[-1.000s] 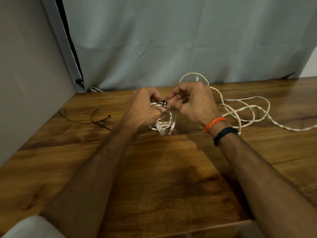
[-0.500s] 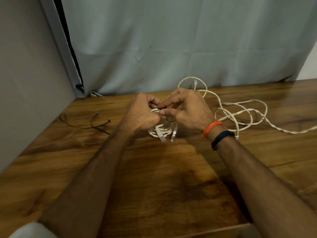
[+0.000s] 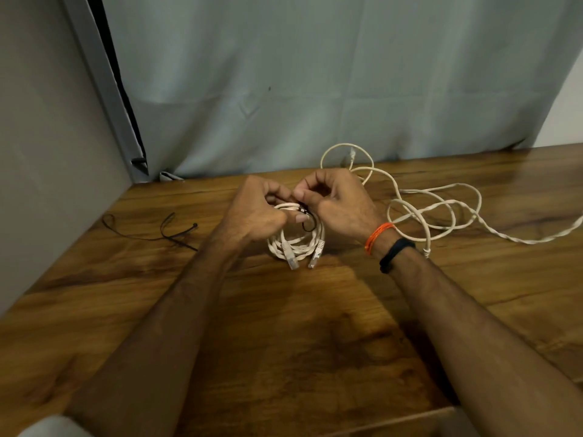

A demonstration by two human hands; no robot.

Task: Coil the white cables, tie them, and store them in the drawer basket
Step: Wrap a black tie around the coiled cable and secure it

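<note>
Inspecting hands: we find both raised together over the middle of the wooden table [image 3: 284,326]; forearms enter from the lower corners
Left hand [image 3: 255,212]: fingers curled round the upper part of the coiled white cable [image 3: 296,244]; thumb pressed to the bundle near the black tie
Right hand [image 3: 337,203]: fingers curled, thumb and forefinger pinching the black cable tie [image 3: 307,220] at the top of the coil; we cannot tell how tight the tie sits
Coiled white cable: small round bundle, held by both hands, its lower edge at or just above the table; we cannot tell whether it touches; two plug ends hang side by side at the bottom
Black cable tie: a thin loop passes round the coil's strands on the right side, just below the fingertips
Loose white cable [image 3: 441,212]: uncoiled, in open loops on the table to the right of the hands; one strand runs off the right edge; another loop rises behind the right hand against the grey curtain [image 3: 315,89]
Spare black ties [image 3: 170,231]: lying on the table to the left, well apart from the hands
Right wrist: orange thread band [image 3: 378,236] and black band [image 3: 396,253], side by side
</note>
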